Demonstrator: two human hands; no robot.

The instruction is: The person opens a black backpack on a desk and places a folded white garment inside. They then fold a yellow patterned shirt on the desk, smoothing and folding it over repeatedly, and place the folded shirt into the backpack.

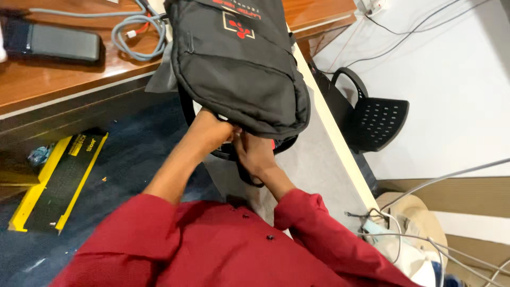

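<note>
While the black backpack point(239, 64) hangs off the desk point(64, 79) edge, I have both hands closed at its lower rim — left hand point(212, 130) and right hand point(255, 151) pinching what looks like a strap. Soft, floppy fabric; grip seams or straps. A red-and-white logo marks its top; a yellow-and-black flat pack point(58, 180) lies below.

Backpack point(239, 69) ahead (open floor point(133, 159) left)
</note>
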